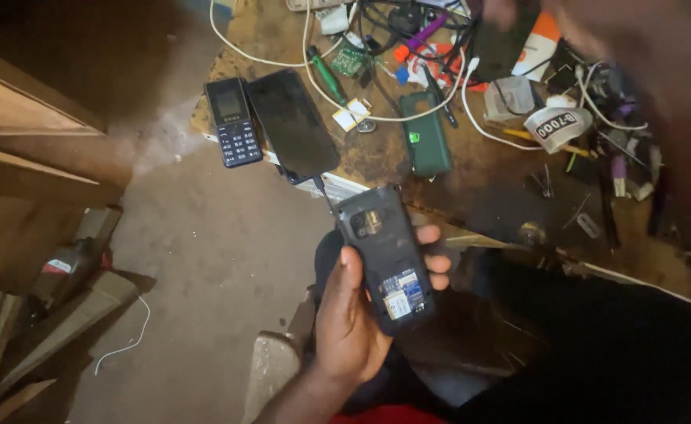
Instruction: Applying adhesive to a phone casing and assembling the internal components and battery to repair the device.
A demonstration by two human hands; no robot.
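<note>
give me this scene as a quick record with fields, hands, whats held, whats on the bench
left hand: holds a dark grey phone with its back cover off, back side up
right hand: blurred at the top edge, over the bench; whether it holds anything cannot be told
bench: worn brown wooden top, cluttered
on bench, left: small black keypad phone beside a black touchscreen phone lying screen up
on bench, middle: dark green phone body, white cables, green-handled screwdriver
on bench, right: white tape roll
floor: bare grey concrete
</note>
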